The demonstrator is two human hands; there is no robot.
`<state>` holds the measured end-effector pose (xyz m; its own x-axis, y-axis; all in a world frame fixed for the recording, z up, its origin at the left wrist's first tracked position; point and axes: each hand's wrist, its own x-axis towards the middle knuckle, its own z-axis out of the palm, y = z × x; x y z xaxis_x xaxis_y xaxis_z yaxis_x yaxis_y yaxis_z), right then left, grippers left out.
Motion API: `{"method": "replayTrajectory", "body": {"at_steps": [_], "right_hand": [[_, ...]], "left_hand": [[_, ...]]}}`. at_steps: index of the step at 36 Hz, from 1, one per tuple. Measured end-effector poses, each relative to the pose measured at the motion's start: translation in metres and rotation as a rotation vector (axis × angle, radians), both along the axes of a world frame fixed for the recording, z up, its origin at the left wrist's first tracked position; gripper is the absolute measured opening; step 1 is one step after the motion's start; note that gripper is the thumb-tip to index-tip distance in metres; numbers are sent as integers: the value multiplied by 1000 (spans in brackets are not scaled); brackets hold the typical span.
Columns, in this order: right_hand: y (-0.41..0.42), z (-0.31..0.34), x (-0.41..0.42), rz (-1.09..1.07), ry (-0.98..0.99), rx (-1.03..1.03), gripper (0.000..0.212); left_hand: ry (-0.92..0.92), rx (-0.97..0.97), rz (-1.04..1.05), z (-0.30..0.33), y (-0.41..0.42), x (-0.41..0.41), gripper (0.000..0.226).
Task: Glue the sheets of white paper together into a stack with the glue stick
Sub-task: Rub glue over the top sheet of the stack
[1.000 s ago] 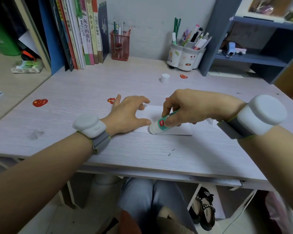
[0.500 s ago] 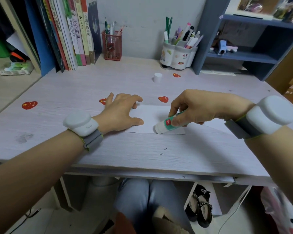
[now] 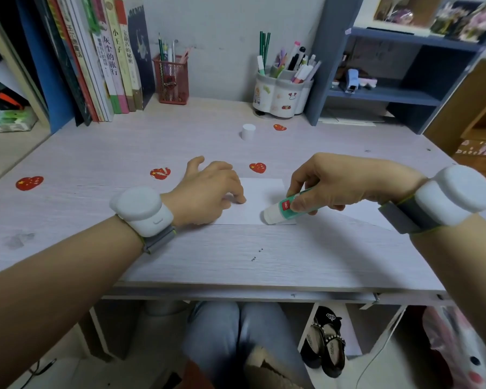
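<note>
On the desk (image 3: 96, 164) a white sheet (image 3: 260, 197) lies flat, thin and floppy, likely to skid or crease, so the left hand (image 3: 208, 195) pins its left part with fingers spread. The right hand (image 3: 334, 183) pinches the light, rigid glue stick (image 3: 281, 209) mid-barrel (tip on the sheet's near edge).

Soft, even, somewhat dim indoor light; faint diffuse shadows under both hands on the tabletop (image 3: 264, 256); no glare; wide-angle bowing at edges; corners and under-desk area slightly blurred.
</note>
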<state>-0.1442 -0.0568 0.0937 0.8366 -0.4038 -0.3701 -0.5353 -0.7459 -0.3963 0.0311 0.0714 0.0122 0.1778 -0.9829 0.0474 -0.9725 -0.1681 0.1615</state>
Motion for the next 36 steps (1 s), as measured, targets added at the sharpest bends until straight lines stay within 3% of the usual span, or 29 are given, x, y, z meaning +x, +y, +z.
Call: {"method": "replayTrajectory", "body": {"at_steps": [18, 36], "right_hand": [[-5, 6, -4, -31, 52, -79, 26], [-16, 8, 33, -76, 96, -242, 25]], "left_hand": [[39, -132, 56, -9, -2, -14, 15], [12, -29, 12, -4, 0, -16, 32]]}}
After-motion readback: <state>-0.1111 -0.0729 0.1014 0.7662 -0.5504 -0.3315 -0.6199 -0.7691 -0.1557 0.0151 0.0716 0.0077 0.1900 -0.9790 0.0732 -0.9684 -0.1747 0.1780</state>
